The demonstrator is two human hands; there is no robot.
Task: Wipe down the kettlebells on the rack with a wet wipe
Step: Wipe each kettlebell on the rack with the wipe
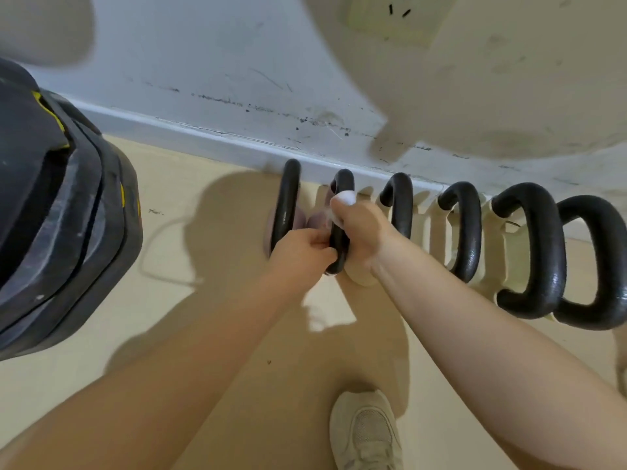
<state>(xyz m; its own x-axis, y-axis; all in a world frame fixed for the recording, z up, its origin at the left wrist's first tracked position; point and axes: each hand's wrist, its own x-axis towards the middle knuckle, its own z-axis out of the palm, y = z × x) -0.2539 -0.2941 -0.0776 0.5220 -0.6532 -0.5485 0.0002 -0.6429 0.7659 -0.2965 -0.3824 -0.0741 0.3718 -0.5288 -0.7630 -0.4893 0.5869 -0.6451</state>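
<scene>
Several kettlebells with black handles stand in a row along the wall, seen from above. My left hand (303,247) grips the near part of the second kettlebell's handle (342,184). My right hand (359,228) wraps the same handle from the right, holding a white wet wipe (344,198) against it; the wipe bulges out above my fingers. The leftmost kettlebell (288,201) has a pinkish body below its handle. To the right stand more kettlebells (402,205) with cream bodies, the largest one (539,252) near the right edge.
A black and yellow weight-plate stack (57,212) fills the left side. A white skirting board (210,137) and scuffed wall run behind the row. My shoe (368,432) stands on the beige floor (190,320) below my arms. A wall socket (395,15) is overhead.
</scene>
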